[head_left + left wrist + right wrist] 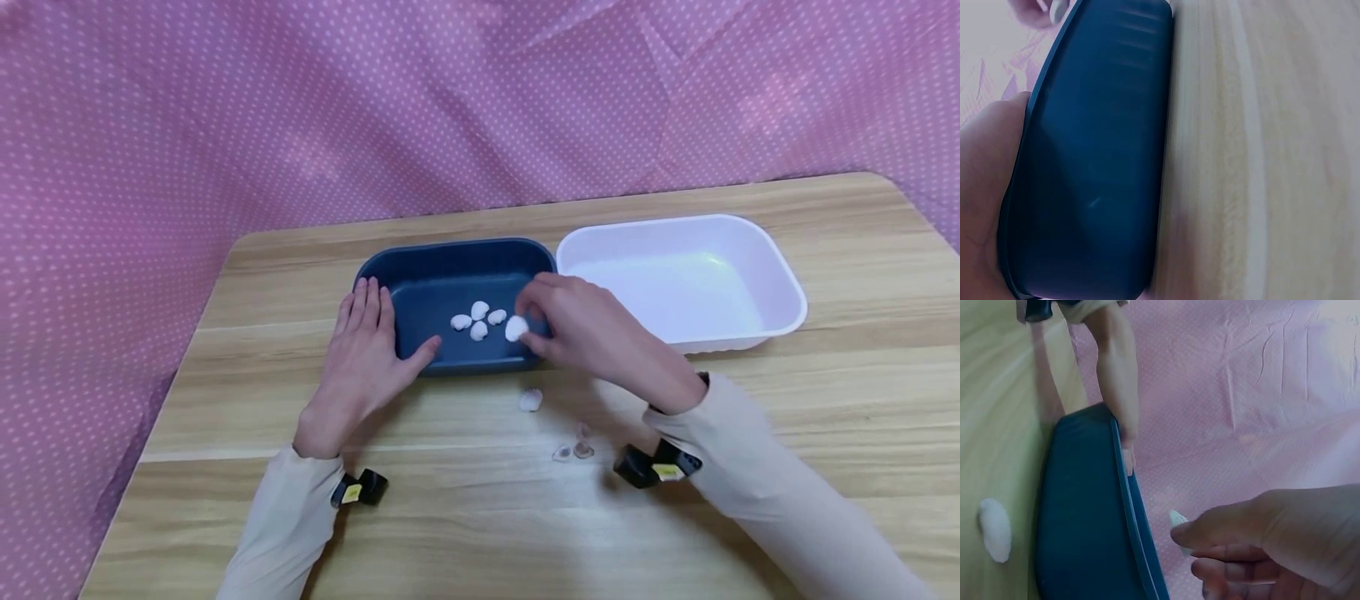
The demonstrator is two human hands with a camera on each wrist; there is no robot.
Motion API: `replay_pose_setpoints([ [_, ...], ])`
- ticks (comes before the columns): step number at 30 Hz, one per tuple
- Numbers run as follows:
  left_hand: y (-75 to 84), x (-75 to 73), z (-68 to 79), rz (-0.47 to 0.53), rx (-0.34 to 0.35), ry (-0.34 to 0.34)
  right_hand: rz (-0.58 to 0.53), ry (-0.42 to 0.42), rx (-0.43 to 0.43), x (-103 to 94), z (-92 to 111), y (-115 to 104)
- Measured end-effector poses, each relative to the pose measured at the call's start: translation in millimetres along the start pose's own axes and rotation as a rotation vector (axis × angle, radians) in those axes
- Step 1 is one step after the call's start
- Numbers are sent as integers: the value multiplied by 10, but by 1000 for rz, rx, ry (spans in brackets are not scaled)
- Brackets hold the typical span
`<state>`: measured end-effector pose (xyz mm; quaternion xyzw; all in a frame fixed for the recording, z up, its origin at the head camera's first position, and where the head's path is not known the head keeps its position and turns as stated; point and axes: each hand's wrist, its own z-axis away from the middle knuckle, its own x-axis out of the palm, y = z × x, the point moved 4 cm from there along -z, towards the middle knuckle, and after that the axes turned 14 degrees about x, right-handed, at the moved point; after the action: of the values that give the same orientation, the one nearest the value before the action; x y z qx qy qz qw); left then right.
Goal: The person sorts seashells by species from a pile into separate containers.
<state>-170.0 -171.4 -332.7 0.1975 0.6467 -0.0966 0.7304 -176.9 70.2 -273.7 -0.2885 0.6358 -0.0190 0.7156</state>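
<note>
My right hand (581,325) pinches a white seashell (516,328) between thumb and fingers, over the right end of a dark blue tray (450,367). In the right wrist view the pinched shell (1177,519) shows just past the thumb tip, above the tray's rim. Several white shells (478,332) lie together on the tray's floor. My left hand (363,350) rests on the tray's left end, its fingers straight along the rim and the thumb over the near edge. The left wrist view shows mostly the tray's outer wall (1097,156).
To the right of the blue tray stands a white tray (675,292), close against it. One white shell (531,400) lies on the wooden table (450,517) in front. Nearer me are a few small brownish shells (582,450). A pink dotted cloth (375,108) hangs behind.
</note>
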Motion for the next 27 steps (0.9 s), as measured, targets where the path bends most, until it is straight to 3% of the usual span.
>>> replay_pose_setpoints([
  [11,-9,5,-8,2,-4,-10,139,41,54,255,-452,19],
  [27,-3,9,-1,-3,-1,-8,269,38,91,555,-680,71],
])
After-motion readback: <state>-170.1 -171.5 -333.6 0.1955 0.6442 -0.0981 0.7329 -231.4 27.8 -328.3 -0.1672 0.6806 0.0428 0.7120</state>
